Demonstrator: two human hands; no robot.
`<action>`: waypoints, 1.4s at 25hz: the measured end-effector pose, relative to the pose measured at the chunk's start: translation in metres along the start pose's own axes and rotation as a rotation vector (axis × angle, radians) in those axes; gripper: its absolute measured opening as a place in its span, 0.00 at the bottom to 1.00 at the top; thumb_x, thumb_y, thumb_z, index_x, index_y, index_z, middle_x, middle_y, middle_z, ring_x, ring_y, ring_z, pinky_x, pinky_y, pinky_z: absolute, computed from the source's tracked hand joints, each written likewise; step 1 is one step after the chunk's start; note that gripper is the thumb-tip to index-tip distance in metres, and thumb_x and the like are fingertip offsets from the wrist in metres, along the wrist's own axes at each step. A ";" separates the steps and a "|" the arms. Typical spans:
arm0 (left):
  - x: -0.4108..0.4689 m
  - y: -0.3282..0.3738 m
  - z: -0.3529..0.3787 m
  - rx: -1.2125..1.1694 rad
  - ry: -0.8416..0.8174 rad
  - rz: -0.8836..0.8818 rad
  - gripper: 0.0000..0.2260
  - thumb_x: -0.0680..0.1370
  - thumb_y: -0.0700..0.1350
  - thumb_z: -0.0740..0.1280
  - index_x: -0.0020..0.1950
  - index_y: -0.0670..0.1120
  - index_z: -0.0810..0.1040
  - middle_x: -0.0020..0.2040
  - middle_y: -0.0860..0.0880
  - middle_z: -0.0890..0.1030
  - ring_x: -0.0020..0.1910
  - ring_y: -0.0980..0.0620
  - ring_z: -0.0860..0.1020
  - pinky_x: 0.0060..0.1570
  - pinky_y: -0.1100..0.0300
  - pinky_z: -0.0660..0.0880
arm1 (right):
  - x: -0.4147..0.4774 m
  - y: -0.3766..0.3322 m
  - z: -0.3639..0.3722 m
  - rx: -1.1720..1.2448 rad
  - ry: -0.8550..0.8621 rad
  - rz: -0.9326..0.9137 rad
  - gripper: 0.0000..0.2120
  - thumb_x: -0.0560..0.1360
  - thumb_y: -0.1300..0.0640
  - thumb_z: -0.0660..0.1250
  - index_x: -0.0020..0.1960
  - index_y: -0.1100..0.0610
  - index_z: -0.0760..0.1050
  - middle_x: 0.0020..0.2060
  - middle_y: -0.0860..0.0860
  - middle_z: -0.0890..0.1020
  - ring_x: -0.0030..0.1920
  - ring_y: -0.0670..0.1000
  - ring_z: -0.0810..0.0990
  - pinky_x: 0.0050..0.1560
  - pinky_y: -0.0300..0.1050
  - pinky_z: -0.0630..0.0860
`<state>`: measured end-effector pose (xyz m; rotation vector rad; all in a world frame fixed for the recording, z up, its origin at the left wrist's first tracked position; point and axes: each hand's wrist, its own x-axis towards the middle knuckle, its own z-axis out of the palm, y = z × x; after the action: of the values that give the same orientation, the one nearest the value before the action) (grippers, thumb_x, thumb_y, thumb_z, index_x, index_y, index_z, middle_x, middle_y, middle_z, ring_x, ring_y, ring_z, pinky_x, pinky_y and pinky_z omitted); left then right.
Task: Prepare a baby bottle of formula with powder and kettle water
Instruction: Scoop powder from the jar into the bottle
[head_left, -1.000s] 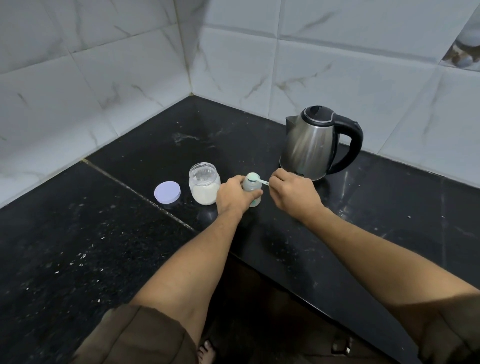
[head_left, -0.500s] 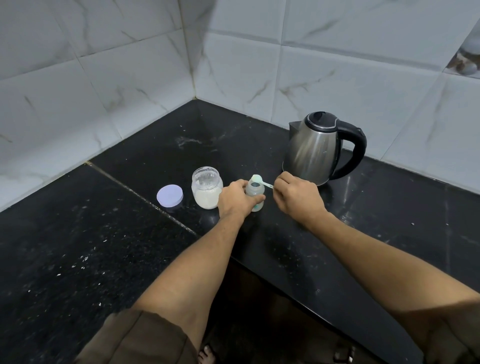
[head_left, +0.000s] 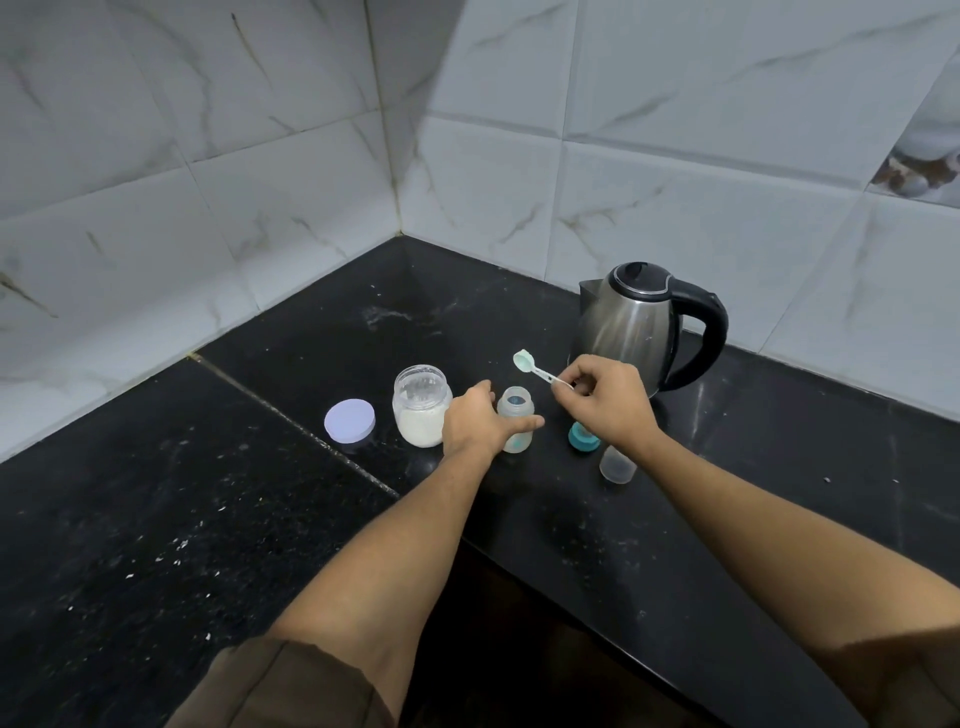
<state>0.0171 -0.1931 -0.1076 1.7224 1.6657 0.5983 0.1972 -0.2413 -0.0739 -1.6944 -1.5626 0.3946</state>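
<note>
Head view: the small clear open-topped baby bottle (head_left: 515, 420) stood upright on the black stone surface (head_left: 649, 525), gripped by the left hand (head_left: 480, 421). A pale green plastic scoop (head_left: 537, 368) was pinched in the right hand (head_left: 608, 402), raised above the bottle.

The baby bottle (head_left: 515, 419) stands upright and open-mouthed on the black counter (head_left: 208, 519), small and clear, with a teal mark low on its side. Just left of it stands the open powder jar (head_left: 421, 412), clear glass and roughly half full of white powder; its pale lilac lid (head_left: 349, 421) lies flat further left. A pale green scoop (head_left: 535, 367) is tilted in the air above and behind the bottle's mouth, bowl to the left. The steel kettle (head_left: 631, 326), black lid closed and handle to the right, stands behind. A teal bottle collar (head_left: 582, 435) and a clear cap (head_left: 618, 464) sit to the bottle's right.
</note>
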 end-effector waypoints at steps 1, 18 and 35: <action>-0.001 0.001 -0.004 0.002 0.000 0.016 0.46 0.64 0.62 0.83 0.76 0.44 0.71 0.71 0.50 0.79 0.69 0.49 0.78 0.62 0.54 0.75 | 0.002 -0.003 -0.002 0.041 0.002 0.028 0.06 0.75 0.58 0.76 0.40 0.51 0.83 0.28 0.46 0.82 0.31 0.43 0.79 0.40 0.41 0.77; 0.020 -0.070 -0.147 0.045 0.490 0.059 0.12 0.81 0.55 0.66 0.61 0.52 0.81 0.45 0.57 0.81 0.48 0.53 0.81 0.51 0.53 0.80 | 0.092 -0.111 0.088 -0.264 -0.467 -0.051 0.09 0.74 0.58 0.72 0.35 0.50 0.83 0.37 0.43 0.85 0.42 0.47 0.83 0.41 0.45 0.79; 0.084 -0.120 -0.148 0.262 0.237 -0.014 0.20 0.80 0.49 0.65 0.73 0.49 0.76 0.68 0.47 0.77 0.68 0.46 0.73 0.60 0.47 0.78 | 0.112 -0.105 0.118 -0.285 -0.284 0.052 0.06 0.75 0.48 0.72 0.43 0.49 0.85 0.42 0.44 0.86 0.45 0.48 0.84 0.50 0.48 0.82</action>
<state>-0.1650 -0.0926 -0.1041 1.8793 1.9946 0.6195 0.0645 -0.1037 -0.0450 -1.9657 -1.8540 0.4737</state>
